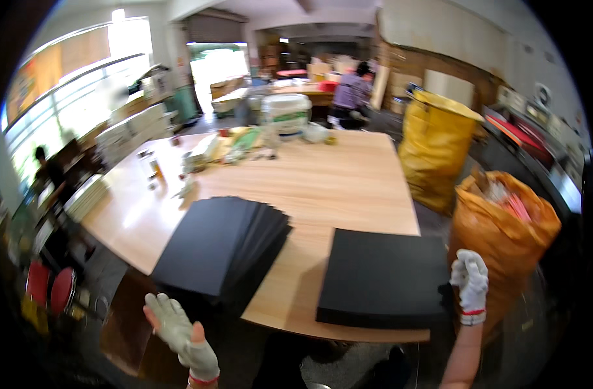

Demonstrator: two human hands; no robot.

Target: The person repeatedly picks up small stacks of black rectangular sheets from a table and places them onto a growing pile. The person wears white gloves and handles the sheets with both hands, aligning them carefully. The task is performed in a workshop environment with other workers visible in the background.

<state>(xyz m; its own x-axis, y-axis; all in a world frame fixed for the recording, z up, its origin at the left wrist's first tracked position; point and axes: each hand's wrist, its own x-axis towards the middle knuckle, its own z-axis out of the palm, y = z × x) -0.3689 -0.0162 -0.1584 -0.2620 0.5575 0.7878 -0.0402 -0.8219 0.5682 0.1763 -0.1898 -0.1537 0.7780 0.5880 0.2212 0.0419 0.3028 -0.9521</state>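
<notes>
Two stacks of black sheets or boards lie at the near edge of a wooden table. The left stack [209, 243] is fanned out in uneven layers along its right side. The right stack [387, 275] is squared up. My left hand [180, 334], in a white glove with bare thumb and fingertip showing, is held open below the left stack, apart from it, with nothing in it. Close beside the right stack's right edge is my white-gloved right hand [470, 282], its fingers curled in. Nothing shows in it, and whether it touches the stack is unclear.
Farther along the wooden table [335, 175] stand a white bucket [287, 115], small bottles and cluttered supplies. An orange sack [504, 246] and a yellow sack [436, 149] stand along the right side. One person [353, 94] sits beyond the table; another [53, 175] is at left.
</notes>
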